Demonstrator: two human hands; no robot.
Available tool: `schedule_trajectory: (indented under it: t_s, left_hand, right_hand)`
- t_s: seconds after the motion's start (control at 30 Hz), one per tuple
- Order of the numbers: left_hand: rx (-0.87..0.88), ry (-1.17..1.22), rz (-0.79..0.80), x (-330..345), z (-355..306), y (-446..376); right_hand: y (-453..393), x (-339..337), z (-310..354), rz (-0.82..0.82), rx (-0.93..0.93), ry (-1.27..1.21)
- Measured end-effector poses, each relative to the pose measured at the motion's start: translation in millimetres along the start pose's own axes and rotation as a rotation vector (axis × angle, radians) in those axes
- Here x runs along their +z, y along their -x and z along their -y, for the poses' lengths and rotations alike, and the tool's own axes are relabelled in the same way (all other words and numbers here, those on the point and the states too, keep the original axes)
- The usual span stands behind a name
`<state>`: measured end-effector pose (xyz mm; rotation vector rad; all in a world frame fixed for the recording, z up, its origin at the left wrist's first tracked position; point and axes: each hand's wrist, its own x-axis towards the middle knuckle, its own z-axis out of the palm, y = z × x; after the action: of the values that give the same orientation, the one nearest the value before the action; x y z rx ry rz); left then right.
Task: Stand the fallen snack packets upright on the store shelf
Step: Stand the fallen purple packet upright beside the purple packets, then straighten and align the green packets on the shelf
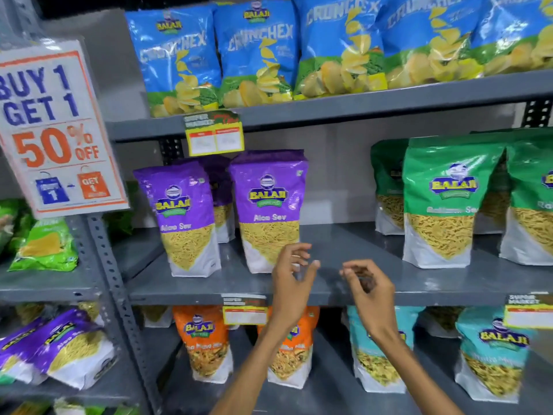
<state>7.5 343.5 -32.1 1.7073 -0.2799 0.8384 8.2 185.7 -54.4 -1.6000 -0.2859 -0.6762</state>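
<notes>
Two purple Aloo Sev packets stand upright on the middle grey shelf (344,283): one at the left (185,220), one beside it (269,211), with a third (220,190) behind them. Green packets (443,202) stand upright at the right of the same shelf. My left hand (294,274) hovers in front of the shelf edge, just right of the second purple packet, fingers apart and holding nothing. My right hand (366,284) is close beside it, fingers loosely curled, nothing in it. The stretch of shelf between purple and green packets is bare.
Blue Crunchex bags (257,52) line the top shelf. Orange (206,342) and teal packets (490,354) stand on the lower shelf. Purple packets (59,348) lie tilted on the neighbouring rack at the lower left, under a "Buy 1 Get 1" sign (57,127). Price tags (214,133) hang from the shelf edges.
</notes>
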Motion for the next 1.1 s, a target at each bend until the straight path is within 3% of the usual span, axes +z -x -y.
schedule_trajectory:
  t_s: [0.17, 0.23, 0.3, 0.4, 0.53, 0.9, 1.1]
  left_hand:
    - [-0.094, 0.139, 0.149, 108, -22, 4]
    - [-0.142, 0.142, 0.202, 153, -26, 2]
    - [-0.185, 0.116, 0.29, 189, -26, -5]
    - [-0.249, 0.054, 0.4, 230, -17, -22]
    - [-0.34, 0.022, 0.424, 247, 12, -38]
    - [-0.379, 0.056, 0.445, 232, 7, -33]
    - [-0.405, 0.091, 0.449, 227, 8, -36]
  right_hand:
    - [-38, -109, -7, -0.327, -0.135, 0.157]
    - [-64, -150, -22, -0.389, -0.107, 0.272]
    - [-91, -180, -39, -0.317, 0.008, 0.331]
    - [-127, -204, -61, -0.048, 0.183, 0.335]
    - [-155, -213, -74, 0.231, 0.216, 0.202]
    - [-150, -221, -81, 0.421, 0.087, 0.219]
    - [-149, -220, -84, 0.419, 0.058, 0.261]
